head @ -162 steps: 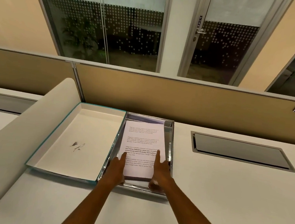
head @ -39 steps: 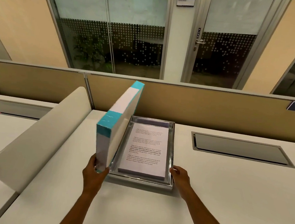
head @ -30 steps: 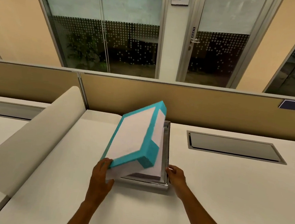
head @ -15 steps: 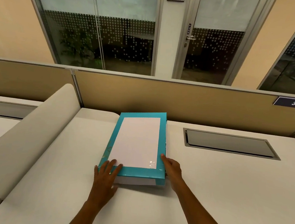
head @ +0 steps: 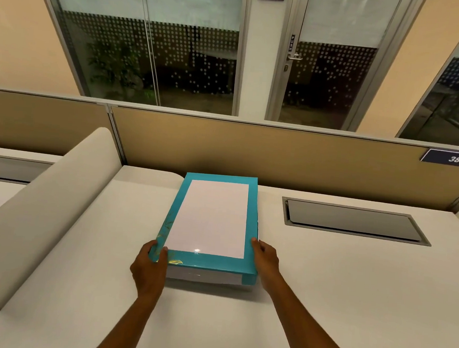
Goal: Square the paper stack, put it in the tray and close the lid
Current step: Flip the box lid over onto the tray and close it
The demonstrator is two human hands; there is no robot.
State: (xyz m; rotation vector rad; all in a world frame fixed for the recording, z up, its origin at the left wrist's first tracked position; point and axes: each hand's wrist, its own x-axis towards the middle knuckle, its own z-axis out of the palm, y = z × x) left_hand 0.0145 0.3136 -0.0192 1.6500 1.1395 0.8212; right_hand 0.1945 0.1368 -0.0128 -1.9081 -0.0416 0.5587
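We saw the teal cardboard lid with a white rectangular panel on its top (head: 211,219) lying flat and level over the tray, covering it entirely, so that neither the tray nor the paper stack could be seen from the head camera. The closed box sat on the pale, off-white desk surface (head: 323,291), its far end close to the tan fabric partition panel (head: 279,155) and its near end towards the person.

The left hand (head: 149,269) was wrapped round the near left corner of the lid, thumb on the teal border and fingers down the side. The right hand (head: 265,259) clasped the near right edge in the same way, thumb tip resting on top and fingers curled against the side wall. Both hands were in contact with the lid; how hard they pressed we could not tell. The bare forearms ran back towards the bottom of the frame.

The white front wall of the lid showed between the two hands, with a teal strip at its right corner. Faint gold leaf markings showed on the teal border near the left thumb.

To the right of the box, well apart, a grey rectangular recessed cable flap (head: 353,220) was set into the desk. A curved cream side divider (head: 44,208) stood to the left. A dark blue number plate reading 385 (head: 454,158) was fixed to the partition.
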